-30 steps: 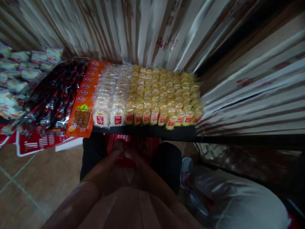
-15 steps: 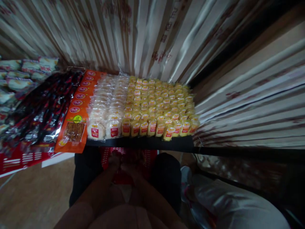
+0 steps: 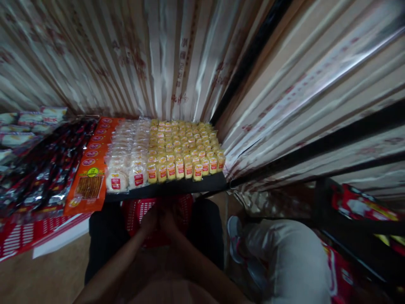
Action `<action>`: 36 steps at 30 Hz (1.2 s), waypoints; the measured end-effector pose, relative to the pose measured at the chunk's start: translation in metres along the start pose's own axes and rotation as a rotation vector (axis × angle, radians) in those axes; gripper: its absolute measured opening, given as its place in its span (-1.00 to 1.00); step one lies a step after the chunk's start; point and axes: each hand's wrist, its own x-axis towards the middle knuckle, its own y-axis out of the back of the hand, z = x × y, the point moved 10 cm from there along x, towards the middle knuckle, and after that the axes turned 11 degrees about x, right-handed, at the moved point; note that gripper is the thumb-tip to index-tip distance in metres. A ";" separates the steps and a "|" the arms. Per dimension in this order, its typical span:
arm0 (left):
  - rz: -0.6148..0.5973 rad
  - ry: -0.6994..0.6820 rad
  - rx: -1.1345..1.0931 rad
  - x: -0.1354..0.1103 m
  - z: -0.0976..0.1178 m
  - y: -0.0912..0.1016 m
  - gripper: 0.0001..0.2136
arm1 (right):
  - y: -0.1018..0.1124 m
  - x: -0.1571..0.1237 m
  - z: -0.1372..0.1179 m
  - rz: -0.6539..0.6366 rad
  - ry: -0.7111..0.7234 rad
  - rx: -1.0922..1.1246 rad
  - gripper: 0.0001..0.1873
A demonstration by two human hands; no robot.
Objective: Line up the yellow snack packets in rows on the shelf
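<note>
Red plastic basket [image 3: 137, 211] sits directly under the two hands, between the person's dark-trousered knees. In the head view the left hand [image 3: 150, 220] and right hand [image 3: 170, 220] meet, touching each other above its mesh; the dim blur hides whether either is clenched on anything. Just beyond the fingers runs a black shelf edge [image 3: 177, 188], carrying rows of yellow packets [image 3: 185, 147], white round cakes [image 3: 126, 166] to their left, then an orange pack [image 3: 88, 185]. Right of the hands is another person's pale knee [image 3: 284, 253].
</note>
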 end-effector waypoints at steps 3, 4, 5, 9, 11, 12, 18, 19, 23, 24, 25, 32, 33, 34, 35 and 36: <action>0.056 -0.063 -0.112 -0.013 0.018 0.017 -0.66 | 0.025 -0.014 -0.007 0.091 0.035 0.100 -0.65; 0.077 -0.064 -0.151 -0.017 0.021 0.023 -0.68 | 0.034 -0.019 -0.011 0.118 0.061 0.149 -0.64; 0.097 -0.059 -0.185 -0.021 0.024 0.030 -0.69 | 0.042 -0.023 -0.014 0.140 0.089 0.197 -0.63; 0.182 -0.055 -0.321 -0.036 0.036 0.054 -0.77 | 0.077 -0.039 -0.029 0.199 0.219 0.313 -0.64; 0.240 -0.090 -0.393 -0.044 0.045 0.068 -0.81 | 0.096 -0.047 -0.038 0.240 0.295 0.341 -0.67; 0.267 -0.119 -0.428 -0.048 0.051 0.075 -0.83 | 0.106 -0.050 -0.043 0.265 0.331 0.351 -0.68; 0.398 -0.324 -0.558 -0.073 0.093 0.117 -0.92 | 0.164 -0.072 -0.069 0.431 0.480 0.295 -0.72; 0.417 -0.350 -0.579 -0.075 0.100 0.123 -0.89 | 0.172 -0.074 -0.074 0.456 0.503 0.268 -0.72; 0.494 -0.400 -0.657 -0.076 0.127 0.151 -0.64 | 0.201 -0.083 -0.088 0.629 0.594 0.147 -0.70; 0.516 -0.400 -0.645 -0.074 0.135 0.158 -0.62 | 0.206 -0.084 -0.091 0.663 0.620 0.122 -0.68; 0.541 -0.405 -0.623 -0.072 0.143 0.165 -0.63 | 0.210 -0.084 -0.093 0.688 0.643 0.101 -0.65; 0.640 -0.463 -0.456 -0.051 0.203 0.202 -0.64 | 0.232 -0.056 -0.071 0.750 0.539 0.035 -0.47; 0.644 -0.459 -0.447 -0.046 0.209 0.205 -0.64 | 0.234 -0.051 -0.066 0.742 0.522 0.033 -0.46; 0.643 -0.454 -0.441 -0.042 0.215 0.208 -0.64 | 0.235 -0.046 -0.062 0.734 0.505 0.035 -0.45; 0.635 -0.446 -0.437 -0.037 0.221 0.209 -0.64 | 0.237 -0.041 -0.057 0.728 0.488 0.038 -0.45; 0.623 -0.441 -0.435 -0.033 0.227 0.210 -0.65 | 0.239 -0.037 -0.053 0.726 0.472 0.044 -0.44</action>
